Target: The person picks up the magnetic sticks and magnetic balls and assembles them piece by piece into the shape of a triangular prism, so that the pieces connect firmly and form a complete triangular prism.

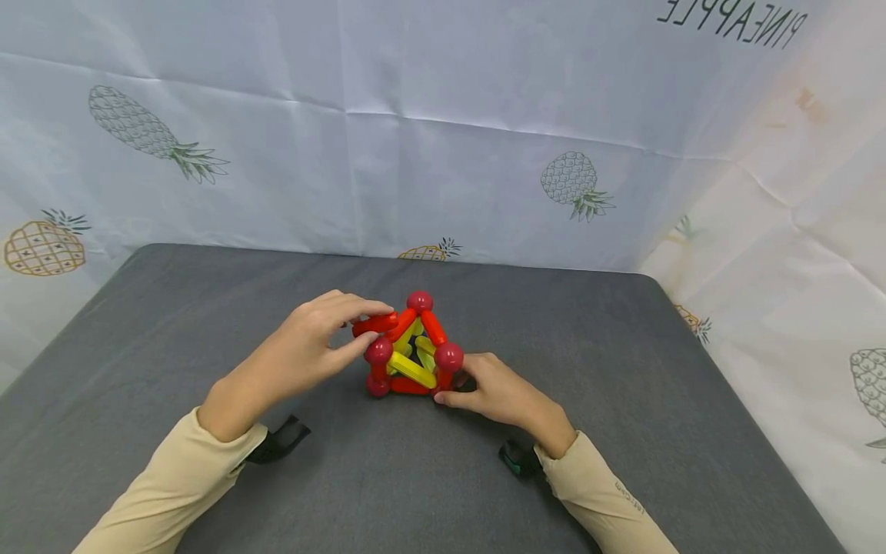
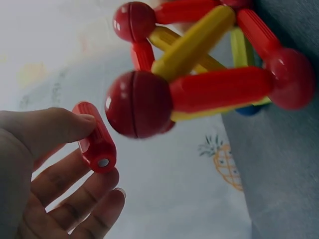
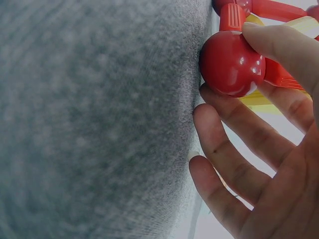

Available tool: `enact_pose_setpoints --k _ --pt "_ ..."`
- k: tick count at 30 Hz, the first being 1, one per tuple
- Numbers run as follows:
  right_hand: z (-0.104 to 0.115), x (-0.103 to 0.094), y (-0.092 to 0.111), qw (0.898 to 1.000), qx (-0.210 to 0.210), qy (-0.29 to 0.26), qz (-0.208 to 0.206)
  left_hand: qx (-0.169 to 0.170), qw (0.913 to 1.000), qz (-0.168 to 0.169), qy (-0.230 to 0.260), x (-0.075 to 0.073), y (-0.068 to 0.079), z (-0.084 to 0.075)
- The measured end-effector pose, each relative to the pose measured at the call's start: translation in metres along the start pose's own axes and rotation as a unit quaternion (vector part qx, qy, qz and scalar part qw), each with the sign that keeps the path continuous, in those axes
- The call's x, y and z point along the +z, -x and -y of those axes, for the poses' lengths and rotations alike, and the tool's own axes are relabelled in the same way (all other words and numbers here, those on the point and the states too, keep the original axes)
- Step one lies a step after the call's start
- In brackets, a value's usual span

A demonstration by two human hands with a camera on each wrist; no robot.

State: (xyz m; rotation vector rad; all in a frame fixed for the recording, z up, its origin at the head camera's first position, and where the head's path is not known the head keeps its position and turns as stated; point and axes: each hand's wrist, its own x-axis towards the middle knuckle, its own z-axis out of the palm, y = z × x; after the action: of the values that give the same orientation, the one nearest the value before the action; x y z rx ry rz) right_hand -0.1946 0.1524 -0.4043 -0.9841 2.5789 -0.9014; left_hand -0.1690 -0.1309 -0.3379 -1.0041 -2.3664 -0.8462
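Observation:
A frame of red and yellow magnetic rods point(image 1: 412, 371) joined by dark red balls point(image 1: 448, 357) stands on the grey tabletop. Between thumb and fingers my left hand point(image 1: 314, 342) pinches a loose red magnetic rod point(image 2: 97, 137), its metal end showing in the left wrist view. That rod is beside the upper left ball point(image 2: 138, 103), with a gap between them in that view. My right hand point(image 1: 501, 391) holds the lower right corner of the frame, its thumb and fingers around a red ball point(image 3: 232, 63) and the rods there. Yellow pieces inside the frame are partly hidden.
The grey table point(image 1: 388, 492) extends around the frame on all sides. Behind it hangs a pale curtain point(image 1: 450, 69) printed with pineapples. Dark straps point(image 1: 280, 440) show at both wrists.

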Motion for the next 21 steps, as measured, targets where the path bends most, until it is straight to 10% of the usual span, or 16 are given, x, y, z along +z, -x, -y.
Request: enact_pose_setpoints --k 21 --pt "0.001 -0.001 0.001 1.0 0.008 -0.008 0.003 0.036 0.998 0.032 0.041 0.024 -0.009 -0.018"
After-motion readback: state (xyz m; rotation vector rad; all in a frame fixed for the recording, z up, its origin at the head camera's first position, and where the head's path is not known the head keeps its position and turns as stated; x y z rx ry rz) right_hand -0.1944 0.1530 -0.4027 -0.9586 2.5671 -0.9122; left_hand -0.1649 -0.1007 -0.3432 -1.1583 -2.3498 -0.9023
